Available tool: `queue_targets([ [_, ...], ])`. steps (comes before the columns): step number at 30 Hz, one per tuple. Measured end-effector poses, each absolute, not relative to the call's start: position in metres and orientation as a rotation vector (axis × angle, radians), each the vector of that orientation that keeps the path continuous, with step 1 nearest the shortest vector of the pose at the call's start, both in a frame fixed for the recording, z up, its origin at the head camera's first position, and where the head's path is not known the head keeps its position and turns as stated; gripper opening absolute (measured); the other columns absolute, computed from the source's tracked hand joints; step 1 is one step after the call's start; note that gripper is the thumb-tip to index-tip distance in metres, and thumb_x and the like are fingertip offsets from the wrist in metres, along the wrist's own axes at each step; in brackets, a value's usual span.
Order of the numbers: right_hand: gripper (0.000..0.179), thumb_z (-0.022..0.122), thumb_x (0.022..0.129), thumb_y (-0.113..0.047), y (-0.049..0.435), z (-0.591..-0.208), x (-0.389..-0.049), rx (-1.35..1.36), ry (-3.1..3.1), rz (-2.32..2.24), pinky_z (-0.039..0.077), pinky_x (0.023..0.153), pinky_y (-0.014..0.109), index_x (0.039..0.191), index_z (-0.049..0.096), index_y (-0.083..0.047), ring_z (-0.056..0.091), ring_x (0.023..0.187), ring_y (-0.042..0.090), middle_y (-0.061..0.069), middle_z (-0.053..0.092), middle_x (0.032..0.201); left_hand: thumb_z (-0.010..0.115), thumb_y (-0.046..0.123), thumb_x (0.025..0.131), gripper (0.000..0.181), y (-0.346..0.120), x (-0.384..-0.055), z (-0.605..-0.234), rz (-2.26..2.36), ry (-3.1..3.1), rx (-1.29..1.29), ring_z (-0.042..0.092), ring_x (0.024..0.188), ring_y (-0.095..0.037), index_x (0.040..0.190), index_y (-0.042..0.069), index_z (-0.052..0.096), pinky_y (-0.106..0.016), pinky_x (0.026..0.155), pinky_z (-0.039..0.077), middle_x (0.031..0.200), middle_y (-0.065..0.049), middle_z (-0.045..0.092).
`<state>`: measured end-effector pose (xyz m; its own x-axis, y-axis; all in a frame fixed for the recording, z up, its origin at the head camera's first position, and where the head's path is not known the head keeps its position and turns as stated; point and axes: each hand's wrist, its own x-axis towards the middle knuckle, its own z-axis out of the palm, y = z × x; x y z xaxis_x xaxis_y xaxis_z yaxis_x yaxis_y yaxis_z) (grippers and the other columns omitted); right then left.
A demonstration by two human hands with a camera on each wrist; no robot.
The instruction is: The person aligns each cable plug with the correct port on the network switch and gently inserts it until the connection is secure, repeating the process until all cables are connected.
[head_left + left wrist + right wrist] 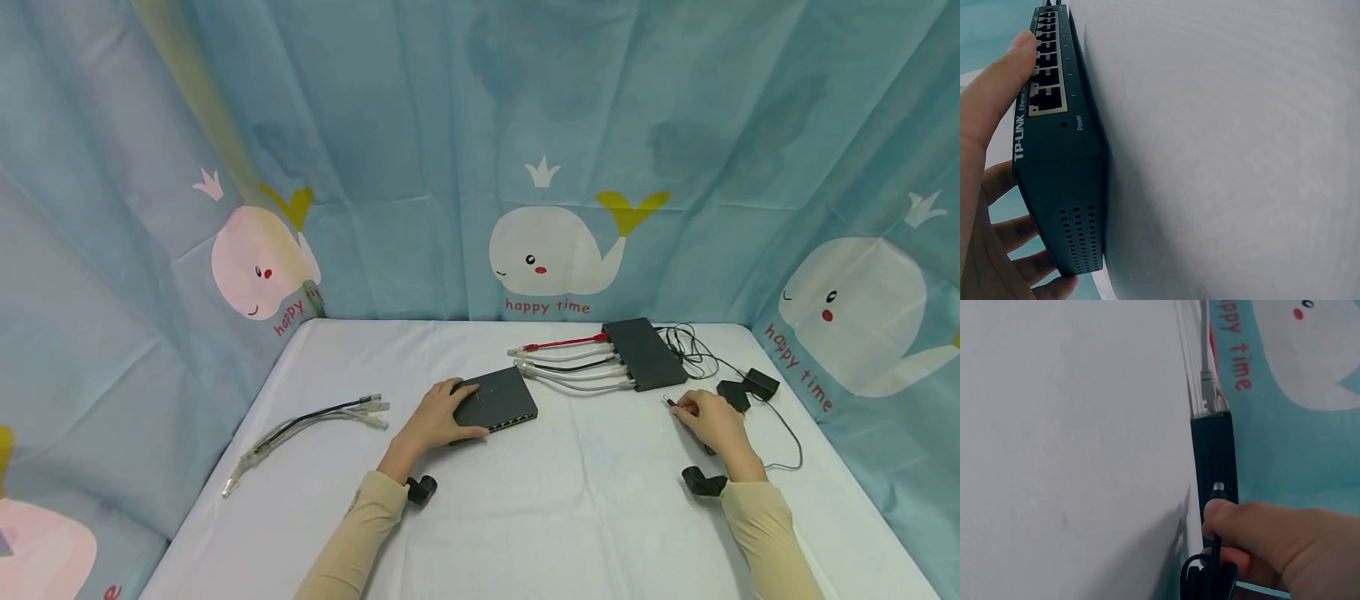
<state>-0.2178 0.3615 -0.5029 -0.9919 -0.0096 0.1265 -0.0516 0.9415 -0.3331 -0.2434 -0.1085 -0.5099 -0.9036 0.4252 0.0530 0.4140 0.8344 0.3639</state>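
From my remote stn. I note: L hand [437, 418] half-curled over the flat black TP-LINK Ethernet switch [502, 396], thumb at port edge, holding it; unit lies approx. mid on the white cloth-covered tbl [570, 492]. R hand [716, 423] drawn into a pinch on the silver-tipped black barrel plug [1218, 487], tip exposed. Second flat black box [645, 354], w/ red, grey & black cables attached, sits btwn hands, farther back. Angular black plastic adapter [761, 383] near R hand. Loose bundle of grey & black network cables [300, 421] lies L of the switch.

the right fingers [1241, 522] pinch a metal-tipped black plug [1218, 494] before a dark box [1213, 440].
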Motion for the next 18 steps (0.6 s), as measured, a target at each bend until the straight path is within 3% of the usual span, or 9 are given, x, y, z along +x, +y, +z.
queue_targets([
  [8, 0.015, 0.065, 0.087, -0.017, 0.351, -0.505, -0.223, 0.172, -2.929, 0.698, 0.044, 0.061, 0.035, 0.088, 0.066, -0.002, 0.055, 0.068, 0.017, 0.005, 0.062, 0.076, 0.064, 0.069, 0.069, 0.089, -0.108, -0.243, -0.510, 0.562, 2.982, 0.665, 0.033, 0.130, -0.039, 0.141, 0.023, 0.041, -0.054, 0.102, 0.030, 0.144, -0.015, 0.034],
  [18, 0.013, 0.066, 0.087, -0.018, 0.328, -0.507, -0.227, 0.302, -2.878, 0.850, 0.040, 0.054, 0.025, 0.085, 0.065, -0.005, 0.046, 0.060, 0.010, 0.000, 0.056, 0.069, 0.061, 0.070, 0.072, 0.084, -0.108, -0.241, -0.509, 0.540, 2.957, 0.679, 0.030, 0.131, -0.040, 0.143, 0.033, 0.036, -0.056, 0.104, 0.027, 0.146, -0.018, 0.029],
])
